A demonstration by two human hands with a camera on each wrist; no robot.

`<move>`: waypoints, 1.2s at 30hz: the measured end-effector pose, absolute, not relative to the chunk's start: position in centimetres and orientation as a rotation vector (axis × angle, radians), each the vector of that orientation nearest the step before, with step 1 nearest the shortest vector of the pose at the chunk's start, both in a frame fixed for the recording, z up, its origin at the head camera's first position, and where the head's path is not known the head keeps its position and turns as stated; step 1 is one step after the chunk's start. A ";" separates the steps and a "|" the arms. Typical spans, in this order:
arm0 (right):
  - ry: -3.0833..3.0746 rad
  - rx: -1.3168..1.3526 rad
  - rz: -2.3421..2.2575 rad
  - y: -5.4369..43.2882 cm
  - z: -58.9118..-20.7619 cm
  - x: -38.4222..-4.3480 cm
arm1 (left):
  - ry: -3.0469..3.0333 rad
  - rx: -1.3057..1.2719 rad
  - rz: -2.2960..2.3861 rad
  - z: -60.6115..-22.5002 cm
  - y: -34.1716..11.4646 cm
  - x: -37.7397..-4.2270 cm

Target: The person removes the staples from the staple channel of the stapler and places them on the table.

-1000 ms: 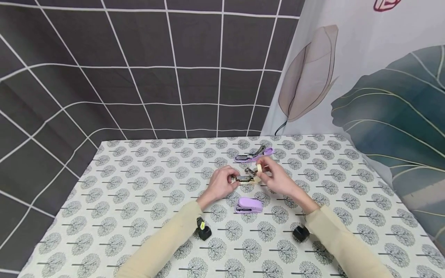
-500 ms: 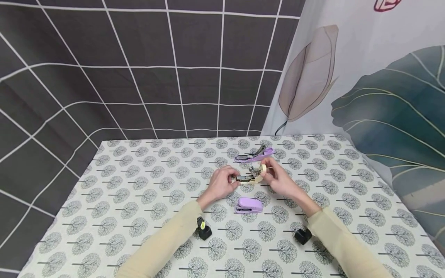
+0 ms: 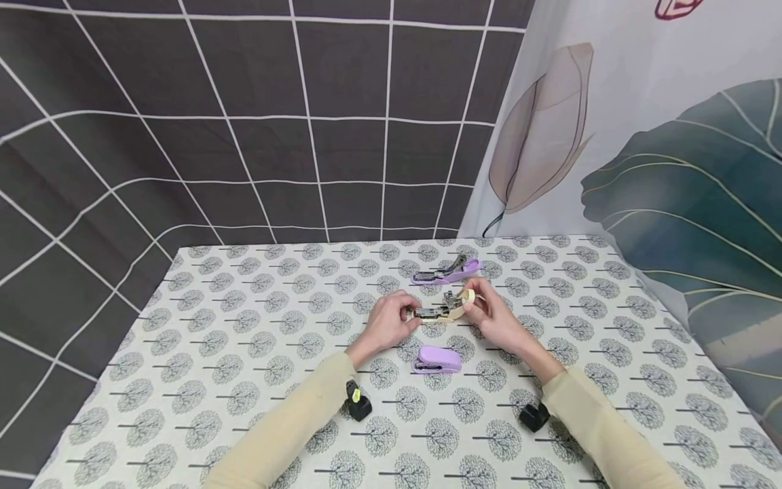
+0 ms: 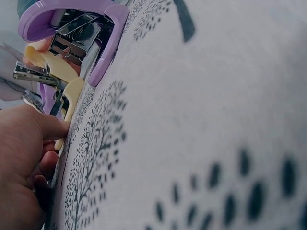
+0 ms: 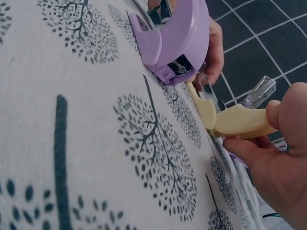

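Observation:
Between both hands a pale yellow stapler (image 3: 451,314) lies on the cloth with its top swung far back, baring the metal parts. My left hand (image 3: 391,319) pinches the front end of its base; thumb and fingers grip that end in the left wrist view. My right hand (image 3: 491,318) holds the yellow top cover (image 5: 244,122) between thumb and fingers at the right. Nearer the body sits a closed purple stapler (image 3: 437,360). Behind the hands lies another purple stapler (image 3: 449,273), opened, its dark metal arm raised.
A tree-patterned cloth (image 3: 275,407) covers the table. Black wrist cameras hang at the left wrist (image 3: 358,402) and right wrist (image 3: 533,415). Beyond the table's back edge hang a dark grid curtain (image 3: 342,149) and a pale leaf-print curtain (image 3: 617,136).
My right hand has moved slightly right, swinging the yellow stapler's cover back and lower. The left hand stays at the base's front end; both purple staplers have not moved.

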State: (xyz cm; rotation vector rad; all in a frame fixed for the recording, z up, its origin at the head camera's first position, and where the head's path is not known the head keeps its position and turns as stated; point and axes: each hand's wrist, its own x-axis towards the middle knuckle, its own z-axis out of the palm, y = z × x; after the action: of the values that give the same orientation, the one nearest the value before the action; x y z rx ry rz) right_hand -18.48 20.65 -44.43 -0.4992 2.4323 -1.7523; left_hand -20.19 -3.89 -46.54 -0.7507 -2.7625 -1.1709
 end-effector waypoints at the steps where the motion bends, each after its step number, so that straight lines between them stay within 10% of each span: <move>1: 2.436 -0.501 -1.753 20.7 -44.5 -18.5 | -2.764 -0.749 -1.172 -46.5 -3.9 -20.2; 36: 2.565 -0.350 -1.633 22.2 -45.1 -18.0 | -2.761 -0.727 -1.173 -46.8 -3.8 -20.2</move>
State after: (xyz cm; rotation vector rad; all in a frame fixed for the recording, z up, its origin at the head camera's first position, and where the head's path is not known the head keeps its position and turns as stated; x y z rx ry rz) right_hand -17.97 22.23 -45.10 -0.3495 2.5654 -1.6333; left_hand -20.16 -3.82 -46.80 -0.7274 -2.7606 -1.1732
